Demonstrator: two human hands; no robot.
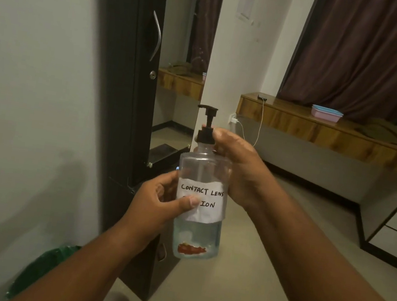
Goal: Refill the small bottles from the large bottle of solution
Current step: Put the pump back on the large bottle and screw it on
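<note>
Held upright in mid-air, in front of the chest: large bottle (200, 202), clear plastic, with a handwritten paper label (201, 199) reading "CONTACT LENS" and part of a second line ending "ION". Roughly the lower third filled with clear liquid; a red patch near the base.

Left hand (158, 206) wrapped round the bottle's middle, thumb pressed across the label, fingers curled behind. Right hand (238, 166) closed round the shoulder and neck, fingers (220, 134) pinching the collar of the black pump top (206, 125). Likely about to unscrew the pump.

No small bottles in view. Behind: dark cupboard (124, 87) on the left, wooden desk (323, 133) along the far wall carrying a pink and blue box (326, 112) and a phone on a charging cable (261, 118). Green bin (45, 271) below left.

Risks, judged from here: nothing under the bottle but bare floor, so any slip of the left grip during twisting means a drop and a spill. Squeezing the soft wall while loosening the top could push liquid out. Pressing the pump head by accident would squirt solution away. Tilting once open would spill, with no small bottle nearby to catch it.
</note>
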